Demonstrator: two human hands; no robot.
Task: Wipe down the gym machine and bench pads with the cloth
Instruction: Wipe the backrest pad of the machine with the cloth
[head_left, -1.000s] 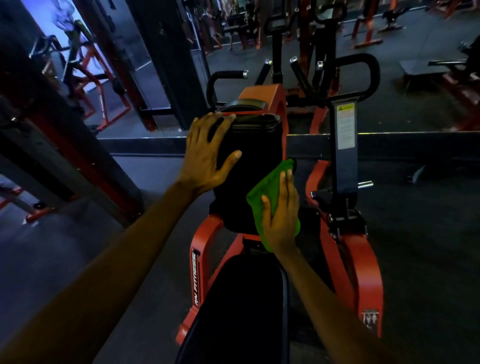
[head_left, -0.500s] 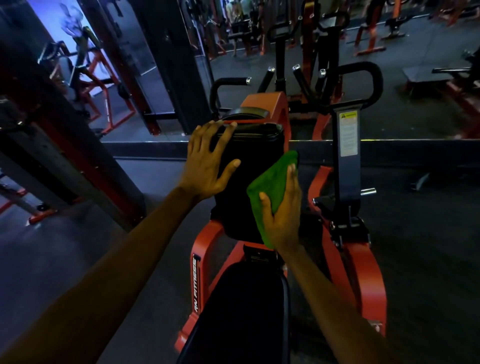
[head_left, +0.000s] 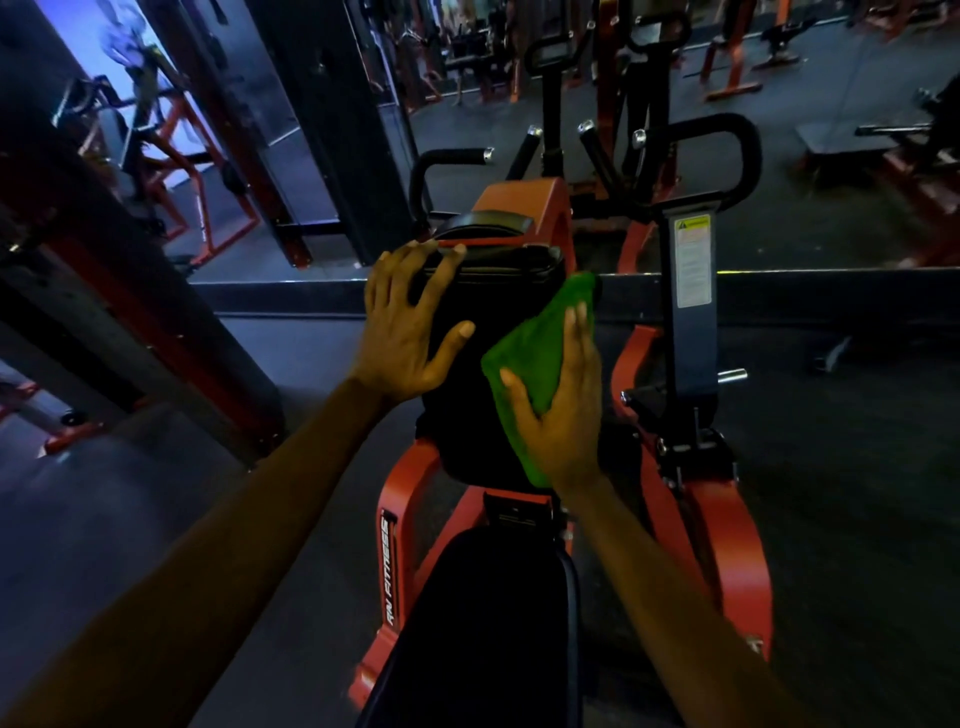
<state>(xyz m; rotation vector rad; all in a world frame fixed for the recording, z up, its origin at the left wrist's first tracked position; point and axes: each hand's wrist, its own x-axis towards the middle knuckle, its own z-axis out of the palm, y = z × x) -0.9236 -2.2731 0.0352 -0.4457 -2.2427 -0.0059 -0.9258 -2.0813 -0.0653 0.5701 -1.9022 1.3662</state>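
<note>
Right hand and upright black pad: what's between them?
The green cloth, pressed flat by the right hand against the upright black pad, on its right side. The head view shows this.

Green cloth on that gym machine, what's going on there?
A person is wiping the machine, working on its upright black pad. The right hand presses the green cloth flat against the pad's right side. The left hand rests open on its upper left, probably to steady it. Nothing touches the seat pad below.
</note>
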